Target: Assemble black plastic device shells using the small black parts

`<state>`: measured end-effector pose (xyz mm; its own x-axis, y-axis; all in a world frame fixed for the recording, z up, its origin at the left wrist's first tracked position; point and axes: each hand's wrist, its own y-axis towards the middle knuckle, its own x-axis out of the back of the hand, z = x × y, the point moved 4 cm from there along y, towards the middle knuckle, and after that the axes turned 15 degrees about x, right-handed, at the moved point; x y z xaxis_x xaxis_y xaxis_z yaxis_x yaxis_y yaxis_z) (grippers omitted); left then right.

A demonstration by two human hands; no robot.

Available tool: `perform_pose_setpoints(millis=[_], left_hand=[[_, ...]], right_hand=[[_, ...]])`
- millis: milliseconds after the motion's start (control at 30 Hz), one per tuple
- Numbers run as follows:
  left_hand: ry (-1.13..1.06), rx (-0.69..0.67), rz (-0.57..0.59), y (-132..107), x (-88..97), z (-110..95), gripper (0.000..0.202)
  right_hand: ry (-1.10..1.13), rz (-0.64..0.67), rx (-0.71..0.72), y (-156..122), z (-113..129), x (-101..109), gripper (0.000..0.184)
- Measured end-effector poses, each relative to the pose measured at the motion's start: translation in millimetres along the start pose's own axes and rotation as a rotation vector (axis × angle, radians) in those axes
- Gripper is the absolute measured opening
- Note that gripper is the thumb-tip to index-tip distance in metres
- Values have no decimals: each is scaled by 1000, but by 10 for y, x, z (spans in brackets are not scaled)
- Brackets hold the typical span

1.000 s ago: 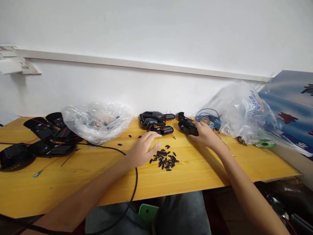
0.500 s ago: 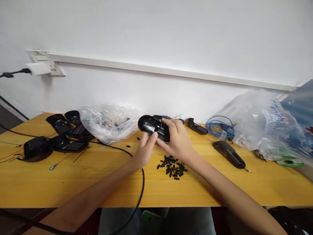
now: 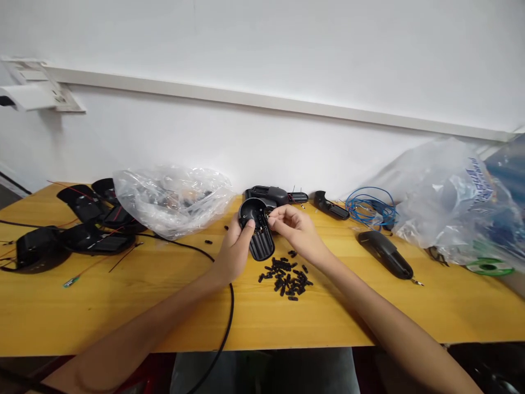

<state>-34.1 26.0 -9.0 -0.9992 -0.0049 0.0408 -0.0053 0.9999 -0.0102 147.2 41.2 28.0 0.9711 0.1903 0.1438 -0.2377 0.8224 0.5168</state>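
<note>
- foreground: grey trouser legs [image 3: 315,372], partly under the table edge; the gap between them too dark to make out.
- table [image 3: 164,323], yellow wood-look top; black cable [image 3: 230,312] curving across it and over the front edge.
- loose heap of small black parts [image 3: 286,278], unmarked as far as can be seen, just below the held piece.
- left hand [image 3: 234,253]: closed on the left side of a black shell [image 3: 261,241], thumb over its inner face; other fingers mostly hidden behind.
- right hand [image 3: 296,229]: thumb and forefinger bent together at the shell's right edge; whether something small is pinched there, cannot tell. the shell lies between the hands, tilted, hollow side to the viewer, ribbed at its lower end.
- right: black casing [image 3: 385,254], metal-tipped wire at its near end; green spool [image 3: 490,266], partly under plastic.
- left: several black housings [image 3: 41,249] with thin wires, overlapping.
- rear: clear bag [image 3: 176,202], contents blurred; more black casings [image 3: 270,193], partly blocked by the shell; blue wire coil [image 3: 371,208].
- rear right: whitish plastic bag [image 3: 435,191], blue lettering running sideways, too skewed to read.
- wall [image 3: 262,148]: white; at far left a white plug [image 3: 30,97].
</note>
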Motion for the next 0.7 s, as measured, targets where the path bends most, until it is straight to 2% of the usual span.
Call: perform_pose_setpoints(millis=[200, 367, 433, 567, 700], left_hand=[[101, 0, -47, -19, 22, -72, 36], [144, -11, -97, -66, 30, -118, 31], [147, -12, -108, -63, 37, -121, 28], [121, -48, -117, -61, 37, -146, 23], [128, -62, -166, -82, 40, -190, 25]], right_hand=[[174, -44, -145, -27, 69, 18, 33], [152, -61, -154, -63, 84, -26, 33], [70, -58, -103, -76, 94, -35, 31], [-211, -38, 125, -114, 203, -66, 18], [-323, -31, 252, -155, 318, -100, 19]])
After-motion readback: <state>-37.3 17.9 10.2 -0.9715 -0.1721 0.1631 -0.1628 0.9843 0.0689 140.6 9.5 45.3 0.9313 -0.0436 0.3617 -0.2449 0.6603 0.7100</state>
